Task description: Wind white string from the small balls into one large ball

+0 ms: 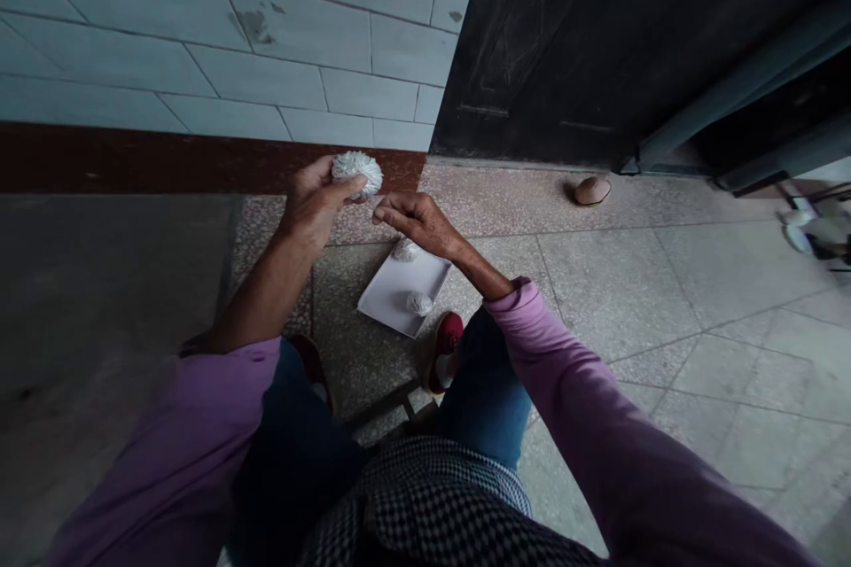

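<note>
My left hand (316,199) is closed around a ball of white yarn (359,173) with a ridged, stranded surface, its thumb pressed across the near side. Just to the right and slightly lower, my right hand (422,221) is curled with its fingertips pinched together close to the ball. Whatever lies between those fingertips is too small to make out. Below the hands, a shallow white tray (389,301) rests on the floor. In it are two similar white balls; one ball (419,303) sits near the front right, and another ball (405,250) is partly hidden under my right hand.
A tiled wall (285,27) and a dark door (565,44) stand in front. A rounded brown object (591,190) lies on the floor by the door. My red shoe (448,335) is beside the tray. Blurred items (821,226) stand at the far right.
</note>
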A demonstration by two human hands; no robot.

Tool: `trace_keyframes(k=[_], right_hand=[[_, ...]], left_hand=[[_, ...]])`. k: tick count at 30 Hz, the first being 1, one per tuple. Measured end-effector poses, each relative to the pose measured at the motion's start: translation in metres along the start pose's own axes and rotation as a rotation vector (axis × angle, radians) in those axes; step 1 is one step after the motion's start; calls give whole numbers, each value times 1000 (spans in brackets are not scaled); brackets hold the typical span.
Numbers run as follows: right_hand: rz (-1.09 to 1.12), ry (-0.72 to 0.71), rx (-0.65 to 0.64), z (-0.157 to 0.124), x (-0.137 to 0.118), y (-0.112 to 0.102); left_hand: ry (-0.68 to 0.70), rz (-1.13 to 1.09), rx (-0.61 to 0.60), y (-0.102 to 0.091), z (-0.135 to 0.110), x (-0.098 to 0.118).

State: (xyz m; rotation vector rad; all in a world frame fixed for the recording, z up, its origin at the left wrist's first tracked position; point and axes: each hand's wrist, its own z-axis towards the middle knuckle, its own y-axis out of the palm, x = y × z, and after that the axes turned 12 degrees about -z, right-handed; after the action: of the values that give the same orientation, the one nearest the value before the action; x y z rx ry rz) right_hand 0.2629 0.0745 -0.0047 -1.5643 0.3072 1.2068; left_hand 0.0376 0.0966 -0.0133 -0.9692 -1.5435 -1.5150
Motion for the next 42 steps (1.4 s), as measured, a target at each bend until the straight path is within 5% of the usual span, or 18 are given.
trace_keyframes(k=[4, 9, 18, 26, 32, 42], right_hand=[[20, -4, 65, 1, -4, -13], [31, 53, 206, 4, 4, -24], [108, 109, 231, 11, 6, -20], [107, 118, 257, 17, 19, -27], [42, 88, 262, 14, 13, -23], [-156, 4, -11, 0, -4, -2]], left_hand=[[20, 180, -53, 3, -9, -2], [-60, 269, -278, 10, -25, -7], [-210, 107, -404, 15, -33, -7], [-191, 13, -390, 19, -30, -9], [-106, -159, -254, 10, -20, -5], [47, -182, -69, -1, -12, -11]])
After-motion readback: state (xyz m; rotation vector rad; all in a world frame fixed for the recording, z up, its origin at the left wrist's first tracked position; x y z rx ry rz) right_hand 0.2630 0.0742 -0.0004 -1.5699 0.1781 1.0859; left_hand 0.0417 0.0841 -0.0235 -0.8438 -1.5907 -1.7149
